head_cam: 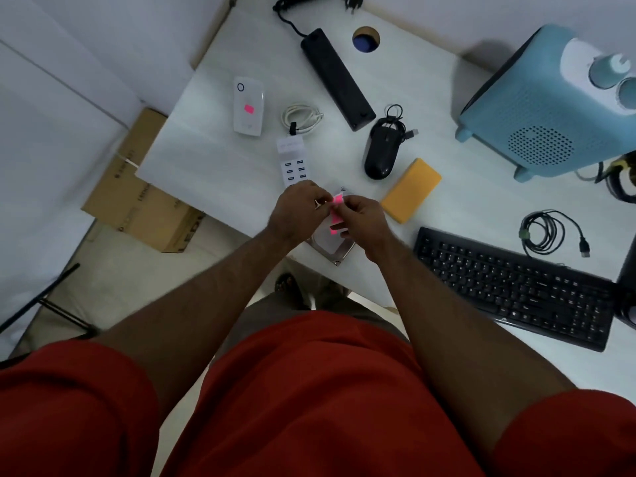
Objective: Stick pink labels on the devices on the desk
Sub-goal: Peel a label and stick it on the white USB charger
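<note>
My left hand (298, 208): fingers curled, pinching the top of the small pink label strip (337, 208) over the near desk edge.
My right hand (361, 218): fingers curled, holding the same strip from the 3 o'clock side.
Under my hands: a flat grey metal drive (339, 251), partly hidden.
At 12 o'clock, just beside: a white multi-port USB charger (292, 163).
At 11 o'clock, farther: a white flat box device (248, 106) that carries one pink label (249, 108).
At 1 o'clock: a black computer mouse (382, 151), a long black power strip (337, 79).
At 2 o'clock: a yellow rectangular power bank (411, 190).
At 4 o'clock: a black keyboard (516, 287).
Surface: a white desk (206, 160).
</note>
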